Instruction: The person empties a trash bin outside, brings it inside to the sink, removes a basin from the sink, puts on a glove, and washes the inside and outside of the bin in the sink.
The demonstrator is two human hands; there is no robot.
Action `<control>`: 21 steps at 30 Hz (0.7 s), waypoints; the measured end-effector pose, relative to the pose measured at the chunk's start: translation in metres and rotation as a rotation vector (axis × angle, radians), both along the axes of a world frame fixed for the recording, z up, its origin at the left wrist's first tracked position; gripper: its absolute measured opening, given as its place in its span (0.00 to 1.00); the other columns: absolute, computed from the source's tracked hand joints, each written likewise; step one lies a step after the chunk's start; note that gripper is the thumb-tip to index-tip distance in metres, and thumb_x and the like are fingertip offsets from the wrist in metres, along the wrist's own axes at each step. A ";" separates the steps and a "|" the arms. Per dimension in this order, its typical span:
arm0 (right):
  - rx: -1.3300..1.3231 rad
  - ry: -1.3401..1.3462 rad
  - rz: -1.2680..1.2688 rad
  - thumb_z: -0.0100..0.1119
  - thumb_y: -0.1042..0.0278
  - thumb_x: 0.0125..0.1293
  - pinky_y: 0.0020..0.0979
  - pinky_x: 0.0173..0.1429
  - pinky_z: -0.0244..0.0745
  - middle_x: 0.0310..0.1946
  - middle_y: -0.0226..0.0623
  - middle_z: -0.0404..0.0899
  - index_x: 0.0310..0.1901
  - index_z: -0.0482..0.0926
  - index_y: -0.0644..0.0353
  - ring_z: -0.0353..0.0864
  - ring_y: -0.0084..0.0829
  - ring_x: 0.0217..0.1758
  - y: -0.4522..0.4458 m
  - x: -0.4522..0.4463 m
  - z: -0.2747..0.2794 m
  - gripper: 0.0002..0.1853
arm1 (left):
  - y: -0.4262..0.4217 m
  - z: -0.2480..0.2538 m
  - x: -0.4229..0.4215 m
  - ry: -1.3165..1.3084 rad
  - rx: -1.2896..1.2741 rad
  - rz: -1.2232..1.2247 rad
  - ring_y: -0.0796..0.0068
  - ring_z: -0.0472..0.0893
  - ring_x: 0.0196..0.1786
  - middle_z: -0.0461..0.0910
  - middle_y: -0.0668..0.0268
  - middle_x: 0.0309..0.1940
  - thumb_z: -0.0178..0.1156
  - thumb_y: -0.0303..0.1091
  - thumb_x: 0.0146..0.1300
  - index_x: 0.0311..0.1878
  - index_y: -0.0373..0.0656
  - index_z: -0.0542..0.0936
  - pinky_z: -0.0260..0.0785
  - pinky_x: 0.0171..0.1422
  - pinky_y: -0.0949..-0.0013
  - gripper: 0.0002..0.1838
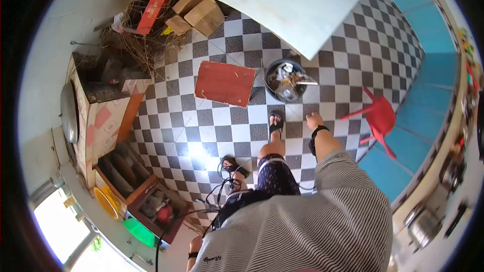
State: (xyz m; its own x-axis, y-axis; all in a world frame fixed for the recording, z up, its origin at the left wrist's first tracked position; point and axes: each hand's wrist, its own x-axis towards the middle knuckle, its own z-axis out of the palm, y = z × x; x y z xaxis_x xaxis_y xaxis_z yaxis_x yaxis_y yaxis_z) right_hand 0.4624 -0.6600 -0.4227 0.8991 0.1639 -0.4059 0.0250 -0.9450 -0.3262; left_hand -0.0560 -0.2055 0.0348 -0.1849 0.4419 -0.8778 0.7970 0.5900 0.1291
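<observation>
My right hand (314, 120) hangs over the checkered floor with its fingers curled in, and I see nothing in it. A dark band circles that wrist. Closest to it is a round dark bin (268, 86) full of rubbish, with a light stick-like piece poking over its rim. To its right stands a red plastic stool (380, 117). At the lower edge, my left hand (195, 244) is low by my side, its fingers mostly hidden. Black cables (218, 191) run in front of my legs near it.
A low red-brown board or stool top (225, 83) lies left of the bin. Beyond is a white table (282, 5). Cardboard boxes (204, 15) and dry twigs (132, 45) pile at the back left. A tiled stove (108, 121) stands left, blue cabinets (403, 171) right.
</observation>
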 end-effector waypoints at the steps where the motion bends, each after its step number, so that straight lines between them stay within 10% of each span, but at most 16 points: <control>1: 0.043 0.181 -0.144 0.51 0.58 0.59 0.41 0.37 0.74 0.29 0.48 0.78 0.50 0.73 0.64 0.80 0.43 0.29 0.007 0.011 -0.012 0.22 | -0.016 0.002 0.012 0.027 0.004 0.050 0.63 0.79 0.41 0.78 0.60 0.36 0.55 0.35 0.61 0.50 0.42 0.73 0.73 0.43 0.61 0.15; 4: -0.180 0.092 -0.207 0.52 0.59 0.59 0.37 0.27 0.73 0.31 0.46 0.80 0.58 0.67 0.68 0.79 0.37 0.21 0.016 0.042 -0.059 0.28 | -0.051 0.001 0.053 0.070 0.011 0.136 0.60 0.79 0.44 0.78 0.59 0.37 0.56 0.33 0.60 0.51 0.41 0.73 0.74 0.47 0.59 0.16; 9: 0.031 0.508 -0.644 0.57 0.63 0.57 0.32 0.30 0.74 0.40 0.42 0.77 0.62 0.65 0.62 0.78 0.32 0.37 0.022 0.076 -0.099 0.30 | -0.082 -0.002 0.102 0.144 0.002 0.165 0.60 0.78 0.46 0.74 0.60 0.44 0.56 0.34 0.62 0.54 0.41 0.69 0.73 0.45 0.52 0.18; 12: 0.108 0.656 -0.719 0.55 0.45 0.58 0.40 0.65 0.63 0.57 0.58 0.67 0.63 0.62 0.67 0.66 0.51 0.62 0.020 0.079 -0.125 0.39 | -0.092 0.006 0.112 0.214 0.011 0.149 0.59 0.78 0.46 0.74 0.60 0.44 0.56 0.35 0.62 0.54 0.41 0.70 0.73 0.45 0.52 0.18; 15: 0.403 0.581 -1.155 0.62 0.62 0.59 0.38 0.42 0.73 0.53 0.36 0.68 0.68 0.53 0.51 0.74 0.33 0.40 0.034 0.088 -0.111 0.37 | -0.092 0.014 0.103 0.269 -0.020 0.191 0.59 0.78 0.45 0.73 0.60 0.45 0.56 0.36 0.63 0.55 0.42 0.70 0.73 0.45 0.54 0.18; 21: 0.570 0.765 -1.292 0.60 0.64 0.60 0.35 0.38 0.73 0.37 0.29 0.71 0.46 0.70 0.50 0.71 0.27 0.34 0.054 0.104 -0.084 0.14 | -0.094 0.024 0.070 0.163 -0.075 -0.098 0.60 0.78 0.45 0.73 0.60 0.46 0.56 0.37 0.63 0.54 0.43 0.70 0.73 0.46 0.56 0.17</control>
